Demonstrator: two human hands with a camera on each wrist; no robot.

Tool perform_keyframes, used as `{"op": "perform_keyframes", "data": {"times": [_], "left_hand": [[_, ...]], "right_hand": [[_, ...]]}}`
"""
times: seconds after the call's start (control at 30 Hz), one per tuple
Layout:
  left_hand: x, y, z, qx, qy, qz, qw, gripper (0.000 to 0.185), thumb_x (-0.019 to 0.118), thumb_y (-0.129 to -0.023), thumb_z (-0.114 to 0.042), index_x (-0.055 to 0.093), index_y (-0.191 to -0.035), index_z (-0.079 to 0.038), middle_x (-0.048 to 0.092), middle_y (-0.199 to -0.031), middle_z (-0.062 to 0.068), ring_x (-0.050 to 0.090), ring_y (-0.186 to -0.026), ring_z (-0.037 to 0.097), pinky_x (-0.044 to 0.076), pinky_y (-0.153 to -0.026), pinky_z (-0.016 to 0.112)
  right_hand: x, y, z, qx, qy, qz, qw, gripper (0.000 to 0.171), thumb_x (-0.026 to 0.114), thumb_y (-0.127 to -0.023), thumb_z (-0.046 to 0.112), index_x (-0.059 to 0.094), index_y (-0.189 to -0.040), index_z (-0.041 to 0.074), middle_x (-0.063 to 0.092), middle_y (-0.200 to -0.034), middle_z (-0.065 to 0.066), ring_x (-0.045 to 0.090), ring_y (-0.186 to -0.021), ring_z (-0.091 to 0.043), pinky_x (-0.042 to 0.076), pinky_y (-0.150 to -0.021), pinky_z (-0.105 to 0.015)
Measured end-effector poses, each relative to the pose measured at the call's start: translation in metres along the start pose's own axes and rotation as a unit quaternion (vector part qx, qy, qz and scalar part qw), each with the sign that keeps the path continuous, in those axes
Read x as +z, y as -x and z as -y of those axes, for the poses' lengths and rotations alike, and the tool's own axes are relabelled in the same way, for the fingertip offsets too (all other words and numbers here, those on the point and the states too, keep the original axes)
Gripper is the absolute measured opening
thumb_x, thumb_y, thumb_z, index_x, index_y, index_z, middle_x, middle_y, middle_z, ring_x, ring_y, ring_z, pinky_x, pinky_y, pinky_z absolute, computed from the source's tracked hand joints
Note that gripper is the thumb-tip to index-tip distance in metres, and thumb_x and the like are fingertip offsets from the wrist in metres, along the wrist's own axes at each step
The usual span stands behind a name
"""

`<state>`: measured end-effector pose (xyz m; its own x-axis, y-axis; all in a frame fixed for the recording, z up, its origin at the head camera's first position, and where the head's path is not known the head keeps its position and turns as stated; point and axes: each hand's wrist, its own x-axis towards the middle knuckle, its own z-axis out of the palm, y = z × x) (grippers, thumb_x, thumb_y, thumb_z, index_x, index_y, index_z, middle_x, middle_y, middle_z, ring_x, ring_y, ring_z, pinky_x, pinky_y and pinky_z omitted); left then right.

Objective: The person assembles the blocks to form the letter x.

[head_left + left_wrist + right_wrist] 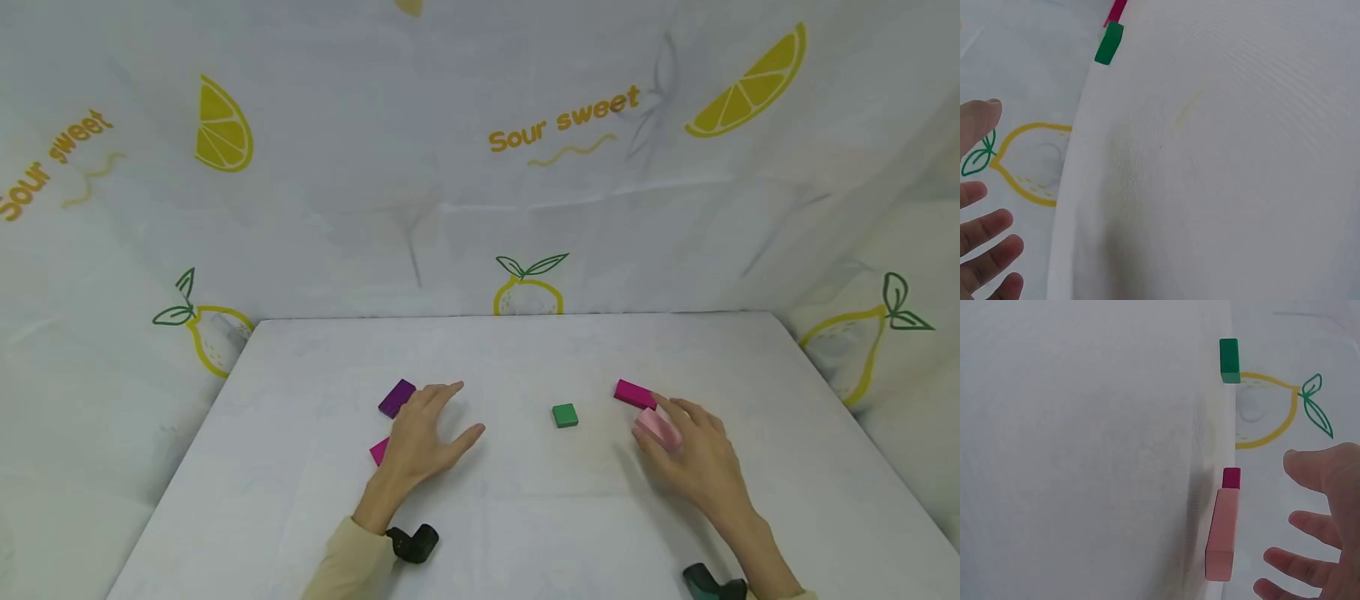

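My right hand (693,458) hovers over a pale pink block (660,429), thumb and fingers spread to either side of it. In the right wrist view, the fingers are apart from that pink block (1222,534). Just behind it lies a magenta block (633,393), partly overlapped by my fingertips in the head view. My left hand (420,437) is held above the table with fingers and thumb spread and nothing between them. Beside it lie a purple block (396,398) and another magenta block (379,452), which is partly hidden by the hand.
A small green block (565,415) lies on the white table (517,542) between the two hands. Behind the table hangs a white cloth (337,183) with lemon prints. Dark wrist devices show at the left wrist (414,543) and the right wrist (712,583).
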<state>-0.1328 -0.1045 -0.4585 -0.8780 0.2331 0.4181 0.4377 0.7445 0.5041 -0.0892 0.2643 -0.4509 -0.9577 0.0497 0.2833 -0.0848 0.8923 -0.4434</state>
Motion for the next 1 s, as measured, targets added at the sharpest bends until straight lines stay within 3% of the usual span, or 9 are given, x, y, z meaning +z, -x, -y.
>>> {"op": "perform_keyframes", "data": {"times": [0.2,0.43,0.63,1.0], "left_hand": [[0.017,-0.012,-0.009,-0.020,0.068,0.049,0.9963,0.059,0.082,-0.084,-0.039,0.067,-0.133,-0.009,0.074,-0.114,0.008,0.068,-0.096,0.024,0.056,-0.082,0.037],[0.047,-0.023,-0.022,-0.002,0.091,0.094,0.9914,0.054,0.083,-0.085,-0.035,0.068,-0.130,-0.009,0.074,-0.111,0.007,0.068,-0.093,0.018,0.056,-0.081,0.030],[0.066,-0.032,-0.036,0.016,0.107,0.109,0.9881,0.053,0.084,-0.084,-0.032,0.069,-0.129,-0.008,0.073,-0.108,0.006,0.064,-0.089,0.015,0.053,-0.080,0.025],[0.087,-0.043,-0.051,0.008,0.101,0.134,0.9859,0.053,0.083,-0.085,-0.034,0.069,-0.129,-0.008,0.071,-0.109,0.004,0.061,-0.087,0.013,0.049,-0.080,0.021]], "right_hand": [[0.000,0.002,-0.006,0.011,-0.004,-0.019,1.000,0.056,0.078,-0.086,0.030,0.064,-0.133,0.003,0.061,-0.123,-0.030,0.052,-0.112,-0.054,0.049,-0.077,-0.073],[0.000,0.005,-0.011,0.029,-0.004,-0.010,1.000,0.055,0.077,-0.087,0.029,0.064,-0.133,0.002,0.060,-0.125,-0.031,0.050,-0.113,-0.055,0.048,-0.076,-0.074],[-0.001,0.006,-0.013,0.039,-0.006,-0.006,0.999,0.054,0.076,-0.088,0.031,0.065,-0.132,0.002,0.060,-0.125,-0.032,0.050,-0.112,-0.056,0.049,-0.072,-0.072],[-0.001,0.005,-0.016,0.061,0.004,0.037,0.997,0.058,0.076,-0.088,0.031,0.062,-0.134,-0.003,0.057,-0.126,-0.037,0.047,-0.113,-0.060,0.050,-0.072,-0.071]]}}
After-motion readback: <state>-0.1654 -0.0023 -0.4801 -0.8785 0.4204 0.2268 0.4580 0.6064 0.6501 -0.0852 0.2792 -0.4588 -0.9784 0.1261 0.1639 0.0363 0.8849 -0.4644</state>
